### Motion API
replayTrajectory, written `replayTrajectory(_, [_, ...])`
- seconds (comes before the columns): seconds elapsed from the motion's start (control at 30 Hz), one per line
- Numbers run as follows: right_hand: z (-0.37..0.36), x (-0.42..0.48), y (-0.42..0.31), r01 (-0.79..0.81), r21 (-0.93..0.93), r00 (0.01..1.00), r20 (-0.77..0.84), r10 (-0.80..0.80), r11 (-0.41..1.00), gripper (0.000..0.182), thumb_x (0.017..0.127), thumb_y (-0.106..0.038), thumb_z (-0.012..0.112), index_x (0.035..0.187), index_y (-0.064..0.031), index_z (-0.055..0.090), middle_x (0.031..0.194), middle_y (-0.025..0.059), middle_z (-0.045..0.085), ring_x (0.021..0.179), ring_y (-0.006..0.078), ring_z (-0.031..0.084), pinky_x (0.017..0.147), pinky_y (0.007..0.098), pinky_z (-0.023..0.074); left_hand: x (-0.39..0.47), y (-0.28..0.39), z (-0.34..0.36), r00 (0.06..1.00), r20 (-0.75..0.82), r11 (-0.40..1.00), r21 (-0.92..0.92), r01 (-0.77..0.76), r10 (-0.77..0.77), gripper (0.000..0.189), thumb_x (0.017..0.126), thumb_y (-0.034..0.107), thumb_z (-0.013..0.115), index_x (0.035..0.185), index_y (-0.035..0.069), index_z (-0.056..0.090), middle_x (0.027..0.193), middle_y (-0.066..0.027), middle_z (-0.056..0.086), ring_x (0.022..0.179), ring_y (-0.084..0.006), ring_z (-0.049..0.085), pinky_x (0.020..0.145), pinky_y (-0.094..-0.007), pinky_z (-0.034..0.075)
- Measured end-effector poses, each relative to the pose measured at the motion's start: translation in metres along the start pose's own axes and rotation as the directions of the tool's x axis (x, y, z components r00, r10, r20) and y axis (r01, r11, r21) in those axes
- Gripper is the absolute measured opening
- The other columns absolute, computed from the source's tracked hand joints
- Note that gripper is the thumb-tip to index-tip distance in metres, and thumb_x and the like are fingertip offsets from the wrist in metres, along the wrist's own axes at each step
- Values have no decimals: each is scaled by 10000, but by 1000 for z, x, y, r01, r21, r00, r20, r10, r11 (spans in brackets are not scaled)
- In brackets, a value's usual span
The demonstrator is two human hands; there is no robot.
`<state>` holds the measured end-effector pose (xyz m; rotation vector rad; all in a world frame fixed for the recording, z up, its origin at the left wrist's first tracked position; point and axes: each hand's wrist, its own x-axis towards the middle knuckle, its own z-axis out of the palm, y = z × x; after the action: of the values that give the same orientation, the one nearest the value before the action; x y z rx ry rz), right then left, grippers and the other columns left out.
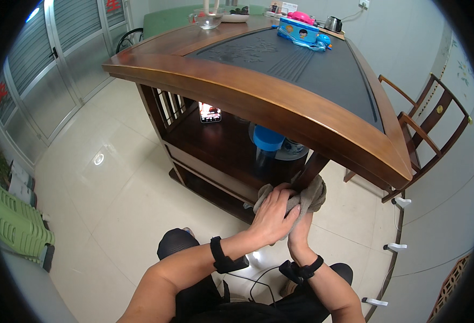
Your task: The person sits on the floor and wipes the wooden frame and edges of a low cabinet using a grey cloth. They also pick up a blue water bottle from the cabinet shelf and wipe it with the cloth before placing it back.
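Note:
A grey-brown cloth (pixel 317 195) is wrapped around the lower part of a dark wooden corner post (pixel 312 168) of a tea table (pixel 269 99). My left hand (pixel 274 214) grips the cloth on the post's left side, fingers bent over it. Below and to the right, my right hand (pixel 300 230) holds the cloth too, its fingers mostly hidden behind the fabric and my left hand. On the table's inner shelf (pixel 212 141), a jar with a blue lid (pixel 268 138) stands near the post, and a lit phone (pixel 210 112) leans farther back.
The tabletop's thick edge overhangs the post. On top are a glass pitcher (pixel 208 20), a blue box (pixel 299 31) and an electric kettle (pixel 334 24). A wooden armchair (pixel 432 117) stands at right; stacked green plastic stools (pixel 17 220) are at left. Black cables (pixel 263 281) hang between my legs.

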<state>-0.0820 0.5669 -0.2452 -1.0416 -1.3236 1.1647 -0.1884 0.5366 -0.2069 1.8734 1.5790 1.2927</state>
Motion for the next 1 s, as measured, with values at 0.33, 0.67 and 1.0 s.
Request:
replayTrajectory(0.33, [3,22,16,57,51,995,-80,-52,997,374,875,-207,593,1163,21,520,1115,119,597,1015,208,567,891,332,451,-4,1,0,1000,3,998,50,-22,21,500,890,287,565,1225,-55,421,1298,-282,399,1157,-447,432,986,-459,371])
replayTrajectory(0.67, [-3,65,24,146,53,989,-29,-145,988,375,892,-233,601,1180,-1,538,1106,95,618,966,199,594,840,323,477,-7,5,-4,996,70,991,125,-55,46,564,885,307,578,1257,-62,371,1318,-292,368,1164,-456,427,981,-469,385])
replayTrajectory(1.0, [5,47,12,55,146,995,-93,-42,988,387,914,-235,578,1222,-13,506,1135,79,592,999,178,573,853,311,466,-8,0,0,995,63,985,155,-80,71,575,879,321,578,1251,-64,368,1291,-292,383,1140,-459,442,956,-469,408])
